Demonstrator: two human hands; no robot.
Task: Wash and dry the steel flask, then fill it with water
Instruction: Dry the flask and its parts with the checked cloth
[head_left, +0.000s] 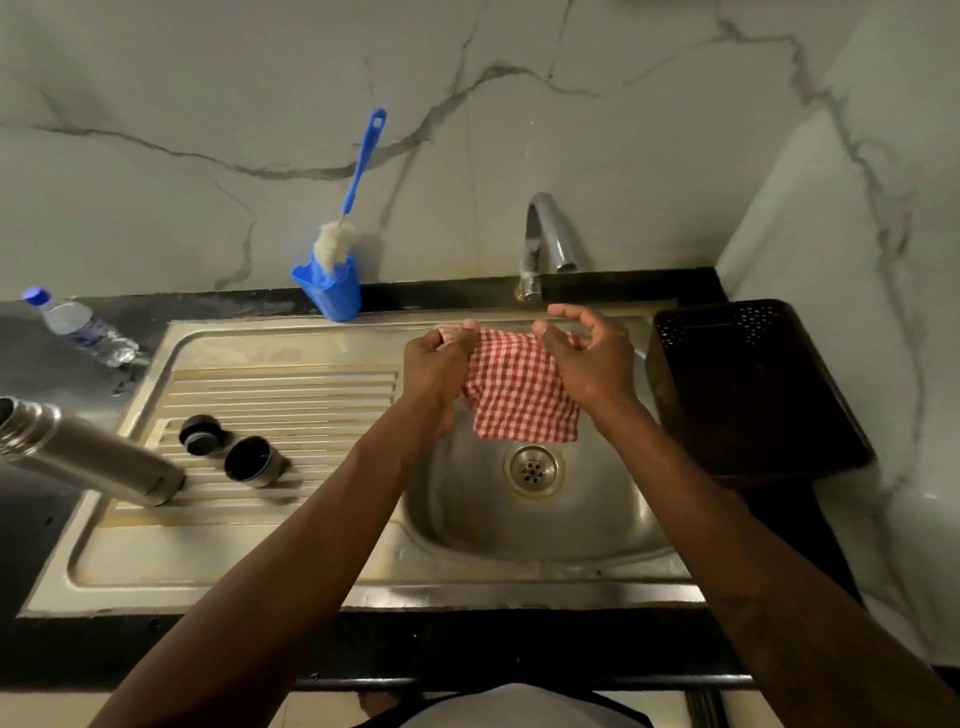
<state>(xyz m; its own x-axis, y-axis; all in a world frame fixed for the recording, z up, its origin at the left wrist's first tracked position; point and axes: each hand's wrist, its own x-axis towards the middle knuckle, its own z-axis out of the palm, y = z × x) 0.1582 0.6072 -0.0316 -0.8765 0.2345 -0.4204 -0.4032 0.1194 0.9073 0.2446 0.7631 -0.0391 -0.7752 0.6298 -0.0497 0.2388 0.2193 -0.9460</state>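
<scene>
Cloth (519, 395), red-and-white checked, hangs above the sink basin (467, 519), stretched between both hands: the left hand (436, 364) grips its left corner, the right hand (587, 358) pinches its right corner. The steel flask (88, 457) sits uncapped well left of the basin; its stopper (200, 434) and cup (254, 460) lie between flask and basin.
</scene>
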